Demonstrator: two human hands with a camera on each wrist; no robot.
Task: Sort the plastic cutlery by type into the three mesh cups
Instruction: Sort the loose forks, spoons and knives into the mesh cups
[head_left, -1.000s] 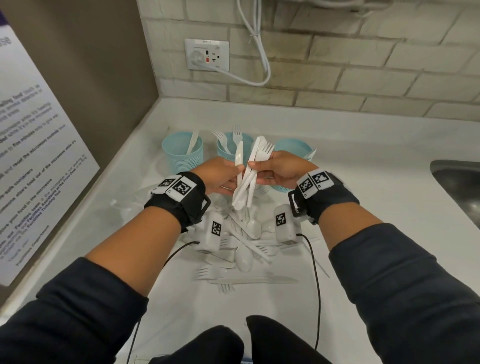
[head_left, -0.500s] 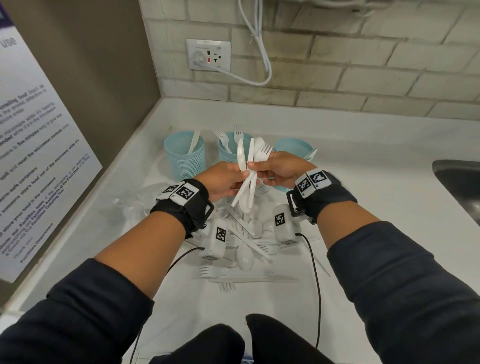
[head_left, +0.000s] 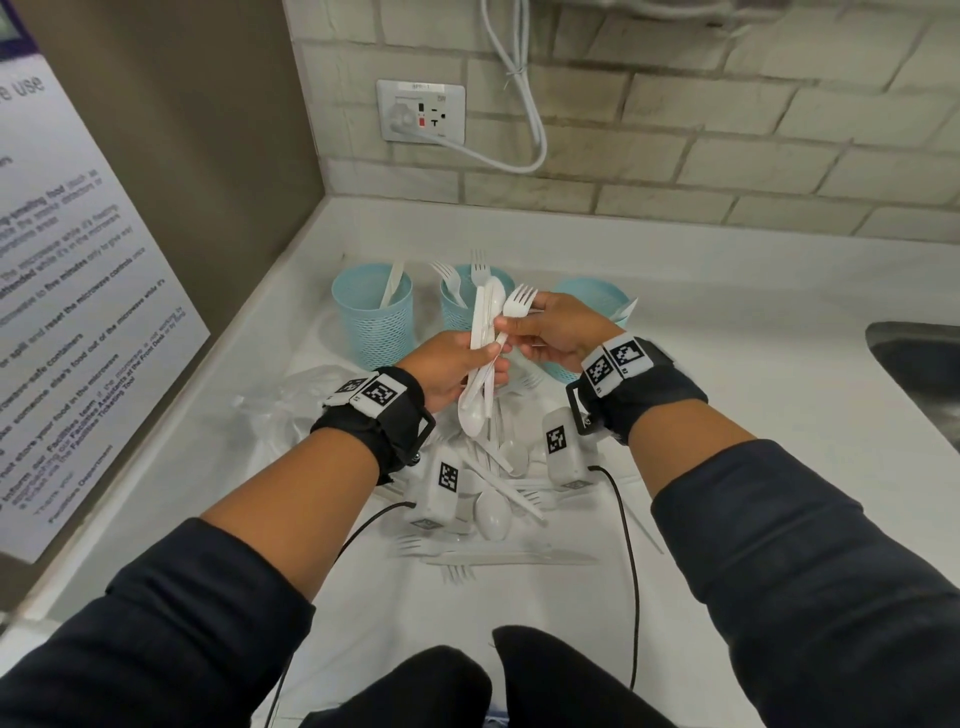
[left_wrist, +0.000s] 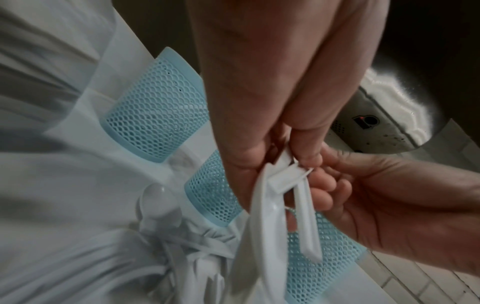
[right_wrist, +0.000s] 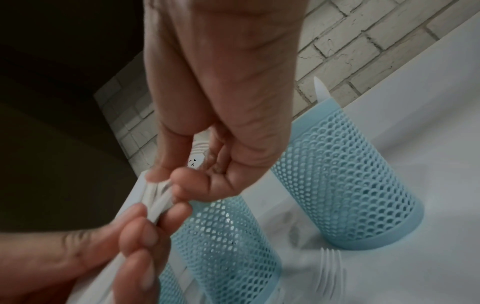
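Three light-blue mesh cups stand in a row at the back: the left cup holds one white piece, the middle cup holds forks, and the right cup is partly hidden by my right hand. In front of the middle cup my left hand grips an upright bundle of white cutlery, a spoon bowl hanging at its bottom. My right hand pinches a fork at the bundle's right side, tines up. The same pinch shows in the right wrist view. A loose cutlery pile lies below.
A sink edge is at the right. A wall socket with a white cable is on the brick wall behind. A printed sign hangs on the left wall. A clear plastic bag lies left of the pile.
The bundle has turned more upright in my left hand. My right hand has drawn the fork's head out to the right, away from the other pieces.
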